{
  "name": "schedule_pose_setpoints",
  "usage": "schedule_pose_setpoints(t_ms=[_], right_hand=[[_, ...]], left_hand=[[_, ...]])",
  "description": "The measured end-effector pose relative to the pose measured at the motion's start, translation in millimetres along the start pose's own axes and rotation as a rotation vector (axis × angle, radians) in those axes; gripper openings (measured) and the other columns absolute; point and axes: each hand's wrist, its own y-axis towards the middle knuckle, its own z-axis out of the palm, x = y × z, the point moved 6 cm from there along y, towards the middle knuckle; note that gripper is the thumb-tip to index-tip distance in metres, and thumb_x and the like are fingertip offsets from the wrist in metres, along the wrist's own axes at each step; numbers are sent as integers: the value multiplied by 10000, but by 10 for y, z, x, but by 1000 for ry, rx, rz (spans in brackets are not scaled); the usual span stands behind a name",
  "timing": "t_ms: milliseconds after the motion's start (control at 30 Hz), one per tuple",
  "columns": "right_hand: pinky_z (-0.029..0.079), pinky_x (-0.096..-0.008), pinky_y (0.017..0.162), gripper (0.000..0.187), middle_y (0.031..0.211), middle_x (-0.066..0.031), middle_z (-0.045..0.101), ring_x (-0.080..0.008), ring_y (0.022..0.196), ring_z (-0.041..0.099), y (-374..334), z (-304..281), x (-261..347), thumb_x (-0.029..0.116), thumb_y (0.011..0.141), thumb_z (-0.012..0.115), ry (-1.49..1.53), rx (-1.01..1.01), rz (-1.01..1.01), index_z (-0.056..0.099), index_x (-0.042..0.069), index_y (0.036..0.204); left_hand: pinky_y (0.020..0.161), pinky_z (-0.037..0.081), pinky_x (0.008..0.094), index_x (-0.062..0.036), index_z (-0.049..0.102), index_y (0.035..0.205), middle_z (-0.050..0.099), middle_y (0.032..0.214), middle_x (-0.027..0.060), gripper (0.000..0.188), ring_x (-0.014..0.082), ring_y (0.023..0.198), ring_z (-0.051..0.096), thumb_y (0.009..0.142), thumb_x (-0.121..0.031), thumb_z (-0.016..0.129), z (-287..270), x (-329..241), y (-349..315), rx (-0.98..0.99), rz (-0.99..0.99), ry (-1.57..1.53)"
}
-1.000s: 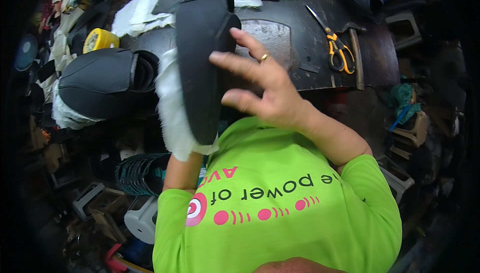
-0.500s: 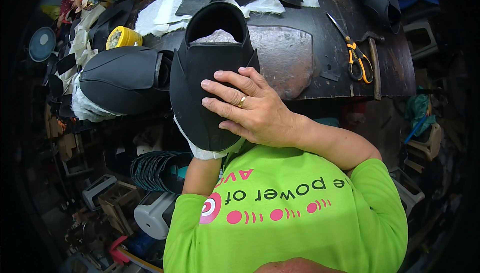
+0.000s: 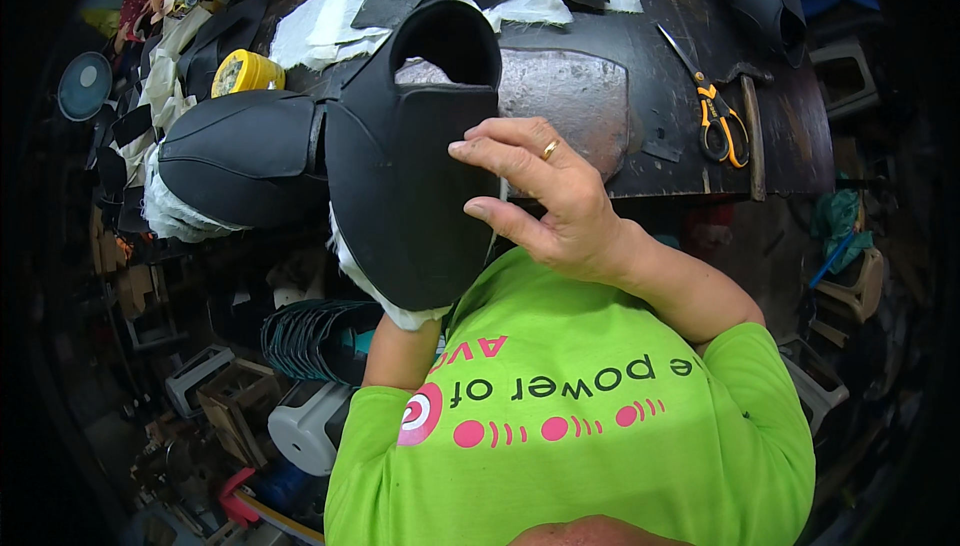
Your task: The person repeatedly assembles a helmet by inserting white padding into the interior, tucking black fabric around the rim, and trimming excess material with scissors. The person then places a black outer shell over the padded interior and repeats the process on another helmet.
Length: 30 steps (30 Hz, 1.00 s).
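A black shoe upper [image 3: 420, 186] with a ring-like collar stands before me, its white lining showing along the lower edge. My left forearm [image 3: 402, 351] runs up beneath it; the left hand itself is hidden under or inside the upper. At the upper's right edge, my right hand [image 3: 560, 196] is open, thumb and fingers apart, with nothing visibly held. A ring is on one of its fingers. A second black shoe upper [image 3: 240, 161] lies to the left, white lining at its end, its opening side against the first.
On the dark worktable [image 3: 670, 171] lie a worn metal-like slab [image 3: 570, 111], orange-handled scissors [image 3: 722, 121] and a hammer [image 3: 753, 136]. White cloth pieces [image 3: 340, 6] cover the back. A yellow tub [image 3: 248, 74] stands at left; a grey stool [image 3: 310, 426] is below.
My right hand has lifted off the upper's front and drawn right, its fingers spreading from thumb. The upper has turned slightly, its lower end shifting left.
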Motion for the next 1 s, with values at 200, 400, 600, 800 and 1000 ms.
schedule_pose_setpoints(t_ms=[200, 400, 600, 800, 1000], right_hand=[[512, -266, 907, 410, 1267, -60, 639, -120, 1074, 617, 62, -467, -352, 147, 1012, 670, 83, -176, 488, 584, 0, 1385], [522, -320, 966, 397, 1229, -138, 688, -184, 1103, 668, 49, -565, -237, -44, 934, 674, -108, 3, 25, 626, 3, 1325], [486, -426, 1023, 569, 1248, -173, 673, -351, 1178, 614, 7, -487, -430, 64, 834, 763, -532, 120, 112, 591, 42, 1376], [509, -399, 927, 431, 1099, -151, 709, -319, 1074, 638, -43, -608, -563, 74, 793, 779, -404, 68, 246, 679, 19, 1209], [530, -309, 817, 219, 926, -82, 754, -180, 856, 696, -124, -724, -546, -29, 824, 728, 33, 10, 340, 747, -7, 1041]], left_hand=[[1146, 327, 514, 10, 550, 1393, 556, 1389, 248, 494, 406, 1320, 505, 952, -208, 596, 542, 171, 347, 297, 521, 1670], [807, 527, 512, -16, 645, 979, 669, 982, 205, 152, 373, 904, 680, 916, -150, 612, 485, 423, 725, 503, 95, 1727], [856, 548, 459, 7, 687, 1048, 681, 945, 206, 191, 407, 923, 677, 890, -99, 702, 509, 292, 932, 450, 187, 1502], [882, 535, 367, -23, 675, 1045, 640, 1104, 107, 247, 310, 1018, 666, 816, 26, 755, 688, 8, 766, 611, 354, 1056], [947, 542, 358, -87, 590, 1315, 657, 1178, 94, 629, 246, 1084, 669, 751, -85, 869, 606, -214, 633, 373, 329, 787]])
